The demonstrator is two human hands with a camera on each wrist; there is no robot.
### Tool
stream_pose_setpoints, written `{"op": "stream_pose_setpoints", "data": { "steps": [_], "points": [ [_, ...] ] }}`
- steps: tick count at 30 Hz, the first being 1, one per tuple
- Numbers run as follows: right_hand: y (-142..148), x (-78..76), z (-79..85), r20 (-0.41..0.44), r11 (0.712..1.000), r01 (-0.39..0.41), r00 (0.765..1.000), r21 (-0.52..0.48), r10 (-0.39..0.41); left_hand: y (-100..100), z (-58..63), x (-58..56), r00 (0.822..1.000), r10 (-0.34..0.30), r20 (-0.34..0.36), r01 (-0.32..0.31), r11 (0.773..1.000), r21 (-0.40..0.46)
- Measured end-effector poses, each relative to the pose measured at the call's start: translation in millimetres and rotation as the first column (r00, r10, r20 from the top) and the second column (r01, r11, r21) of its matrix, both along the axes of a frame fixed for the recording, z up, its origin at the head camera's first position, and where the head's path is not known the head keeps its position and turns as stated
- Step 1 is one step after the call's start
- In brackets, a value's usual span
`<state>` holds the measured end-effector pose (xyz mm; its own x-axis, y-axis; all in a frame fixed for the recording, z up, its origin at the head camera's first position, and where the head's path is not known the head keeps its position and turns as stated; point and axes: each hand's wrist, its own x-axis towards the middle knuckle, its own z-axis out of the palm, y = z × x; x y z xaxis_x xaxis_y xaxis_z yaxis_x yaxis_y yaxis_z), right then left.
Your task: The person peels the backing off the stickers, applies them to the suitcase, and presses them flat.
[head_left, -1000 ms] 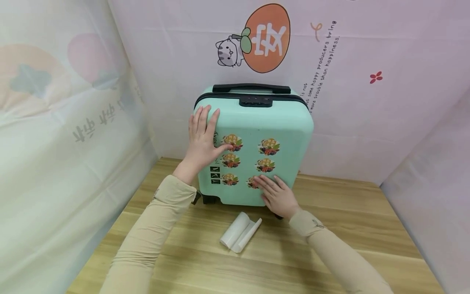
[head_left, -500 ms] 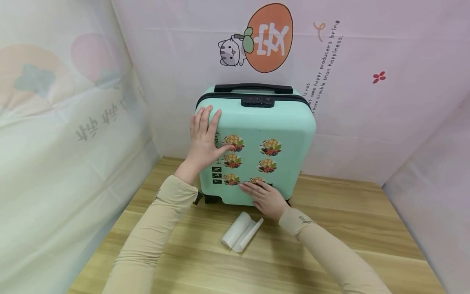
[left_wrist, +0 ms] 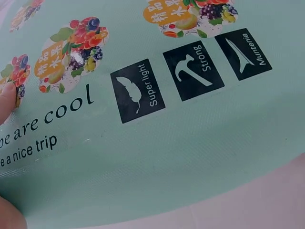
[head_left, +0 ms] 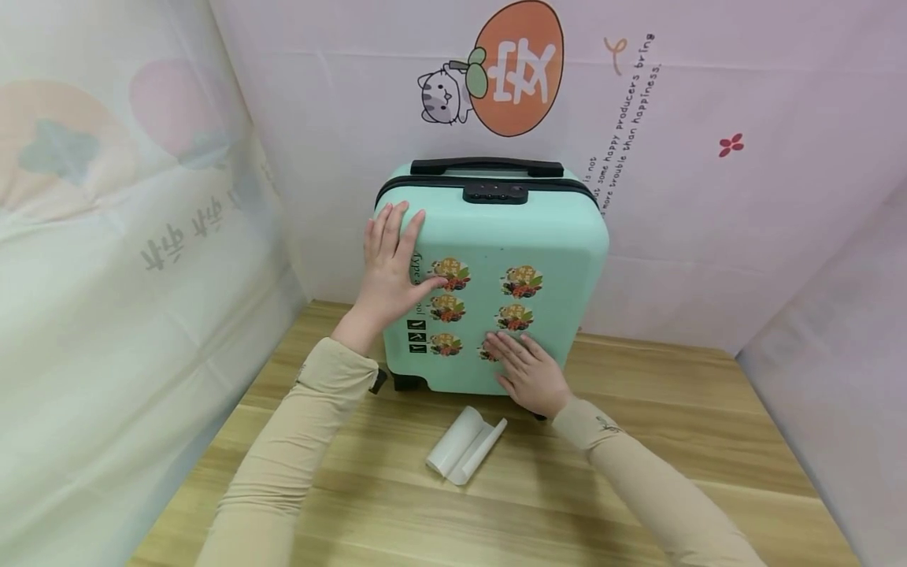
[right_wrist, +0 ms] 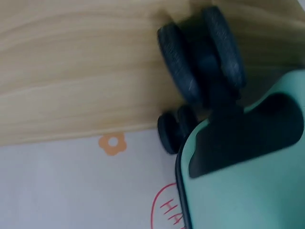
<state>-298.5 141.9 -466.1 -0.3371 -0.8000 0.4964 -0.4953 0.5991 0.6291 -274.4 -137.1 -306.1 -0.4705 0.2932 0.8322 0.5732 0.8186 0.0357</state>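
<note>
A mint-green suitcase (head_left: 538, 236) stands upright on the wooden table, with round fruit stickers in two columns on its front. My left hand (head_left: 388, 279) lies with spread fingers on the suitcase's left side, its thumb touching the upper left sticker (head_left: 450, 273). Flat against the lower right of the front, my right hand (head_left: 531, 376) partly covers the bottom right sticker (head_left: 487, 351). Printed black labels (left_wrist: 193, 70) and more stickers fill the left wrist view, where a fingertip shows at the left edge. The right wrist view shows a black caster wheel (right_wrist: 202, 57) at a suitcase corner.
A loosely curled roll of white backing paper (head_left: 464, 446) lies on the table (head_left: 680, 441) in front of the suitcase. Behind it hangs a printed cloth (head_left: 680, 236), and a white cloth (head_left: 142, 331) borders the left side.
My right hand slides left across the bottom right sticker, then back to the right. My left hand stays where it is on the suitcase.
</note>
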Motion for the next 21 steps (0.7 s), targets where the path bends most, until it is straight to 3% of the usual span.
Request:
{"op": "stream_pose_setpoints", "data": {
  "steps": [6,12,21],
  "points": [
    [-10,6.8,-13.0,0.067,0.99,-0.011,0.998,0.139,0.002,-1,-1.5,-1.3,1.0,-0.014,-0.019,0.014,1.0,-0.008],
    [-4,7.1,-16.4,0.013,0.972,0.104,0.994,0.212,-0.109,-1,-1.9,-1.9,1.0,-0.029,-0.005,0.029,1.0,-0.01],
    [21,2.4,-17.0,0.001,0.991,0.069,0.998,0.116,-0.07,-3,-1.0,-1.7,0.999,-0.043,-0.033,0.043,0.999,-0.016]
  ]
}}
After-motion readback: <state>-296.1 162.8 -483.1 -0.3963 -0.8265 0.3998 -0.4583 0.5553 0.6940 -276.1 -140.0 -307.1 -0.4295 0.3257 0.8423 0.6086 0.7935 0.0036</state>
